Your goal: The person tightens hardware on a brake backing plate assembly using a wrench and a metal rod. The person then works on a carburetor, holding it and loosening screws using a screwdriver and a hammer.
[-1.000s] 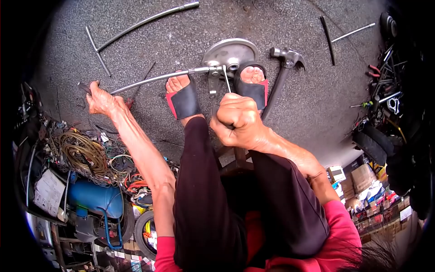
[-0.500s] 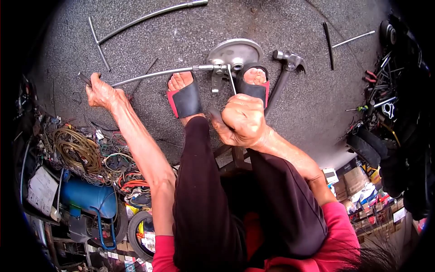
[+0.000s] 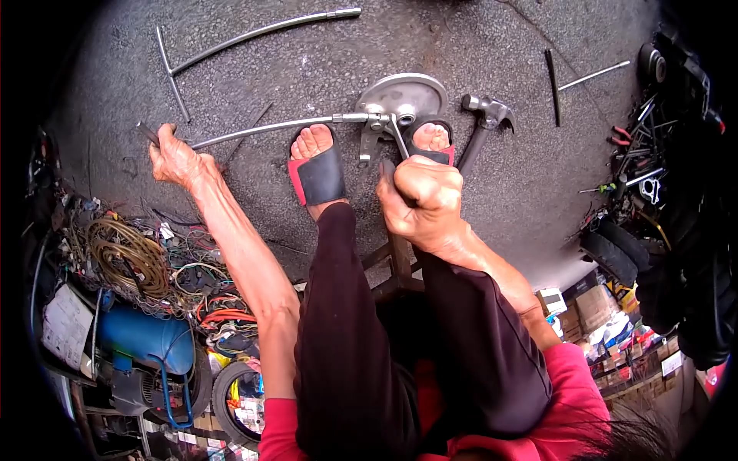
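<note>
Gripping a long T-handle wrench (image 3: 315, 121) in the left hand (image 3: 177, 159), a slim metal tool (image 3: 399, 138) in the right hand (image 3: 423, 201) — near end hidden in the fist. Reaching, with both, a round metal plate (image 3: 407, 94) on the ground, partly covered by the right sandal (image 3: 435, 154). Hard to make out — contents of cardboard boxes (image 3: 596, 307), lower right.

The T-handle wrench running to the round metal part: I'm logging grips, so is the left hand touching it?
Touching. The head view shows the left hand wrapped around the crossbar of the T-handle wrench, the bar's end poking out.
</note>
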Demonstrator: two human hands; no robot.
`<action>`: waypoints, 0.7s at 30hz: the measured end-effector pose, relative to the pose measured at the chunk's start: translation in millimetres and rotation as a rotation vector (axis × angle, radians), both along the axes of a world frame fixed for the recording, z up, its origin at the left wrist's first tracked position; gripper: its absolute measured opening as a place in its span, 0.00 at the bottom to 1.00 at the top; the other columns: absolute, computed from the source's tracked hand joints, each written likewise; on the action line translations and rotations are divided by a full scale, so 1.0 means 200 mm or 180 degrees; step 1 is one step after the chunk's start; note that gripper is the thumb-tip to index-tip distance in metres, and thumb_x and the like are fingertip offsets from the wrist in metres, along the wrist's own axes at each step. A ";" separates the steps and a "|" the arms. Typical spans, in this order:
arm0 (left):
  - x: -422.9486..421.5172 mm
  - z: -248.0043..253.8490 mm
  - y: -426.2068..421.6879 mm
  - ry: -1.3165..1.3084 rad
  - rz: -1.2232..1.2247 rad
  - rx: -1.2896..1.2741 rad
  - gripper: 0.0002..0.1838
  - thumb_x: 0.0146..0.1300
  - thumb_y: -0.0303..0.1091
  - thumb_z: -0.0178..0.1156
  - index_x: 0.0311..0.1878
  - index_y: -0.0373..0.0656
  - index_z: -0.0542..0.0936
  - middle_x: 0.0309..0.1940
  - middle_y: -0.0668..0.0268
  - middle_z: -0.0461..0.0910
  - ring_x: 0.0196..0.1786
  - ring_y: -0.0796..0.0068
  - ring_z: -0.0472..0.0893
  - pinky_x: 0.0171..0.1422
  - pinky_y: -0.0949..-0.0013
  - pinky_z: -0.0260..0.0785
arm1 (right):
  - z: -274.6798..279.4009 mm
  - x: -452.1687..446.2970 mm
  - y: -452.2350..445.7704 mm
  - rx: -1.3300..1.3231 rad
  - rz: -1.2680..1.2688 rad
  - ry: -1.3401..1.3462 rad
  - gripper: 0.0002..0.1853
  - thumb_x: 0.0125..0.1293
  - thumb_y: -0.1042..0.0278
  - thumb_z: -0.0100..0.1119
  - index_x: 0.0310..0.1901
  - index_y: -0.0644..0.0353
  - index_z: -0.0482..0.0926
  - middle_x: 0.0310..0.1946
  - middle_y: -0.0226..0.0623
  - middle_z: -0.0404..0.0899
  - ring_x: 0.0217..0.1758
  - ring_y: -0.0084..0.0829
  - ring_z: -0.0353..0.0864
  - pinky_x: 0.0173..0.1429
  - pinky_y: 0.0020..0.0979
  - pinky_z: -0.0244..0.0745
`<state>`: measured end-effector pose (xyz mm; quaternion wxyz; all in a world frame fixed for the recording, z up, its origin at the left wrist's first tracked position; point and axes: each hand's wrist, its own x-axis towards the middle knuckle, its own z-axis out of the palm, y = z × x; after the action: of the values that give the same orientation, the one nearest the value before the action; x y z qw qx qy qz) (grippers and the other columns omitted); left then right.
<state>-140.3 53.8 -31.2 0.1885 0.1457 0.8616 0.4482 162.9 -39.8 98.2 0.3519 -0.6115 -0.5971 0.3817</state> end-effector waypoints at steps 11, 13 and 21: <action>0.37 0.07 0.01 -0.0630 0.0107 0.0617 0.21 0.55 0.45 0.67 0.19 0.48 0.67 0.17 0.74 0.62 0.23 0.78 0.63 0.33 0.68 0.57 | -0.07 0.17 0.25 -0.0233 -0.1595 0.0230 0.23 0.57 0.79 0.62 0.14 0.58 0.57 0.11 0.18 0.53 0.17 0.11 0.50 0.18 0.24 0.42; 0.23 0.07 0.00 -0.0726 0.0428 0.0542 0.25 0.61 0.51 0.61 0.18 0.50 0.62 0.16 0.74 0.59 0.22 0.77 0.62 0.33 0.65 0.60 | -0.06 0.23 0.24 -0.0326 -0.1793 0.0613 0.24 0.58 0.78 0.63 0.14 0.57 0.57 0.12 0.16 0.55 0.18 0.11 0.50 0.19 0.23 0.42; 0.07 0.02 -0.24 -0.1545 0.0853 0.0534 0.23 0.72 0.56 0.39 0.26 0.51 0.61 0.16 0.74 0.55 0.20 0.75 0.57 0.39 0.53 0.66 | -0.02 0.53 0.28 -0.1129 -0.1729 -0.0712 0.19 0.59 0.66 0.65 0.20 0.64 0.65 0.13 0.27 0.63 0.20 0.17 0.58 0.22 0.26 0.55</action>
<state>-127.0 5.8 -26.7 0.3156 -0.0658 0.7628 0.5606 268.5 16.3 94.7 0.2612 -0.8379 -0.3716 0.3026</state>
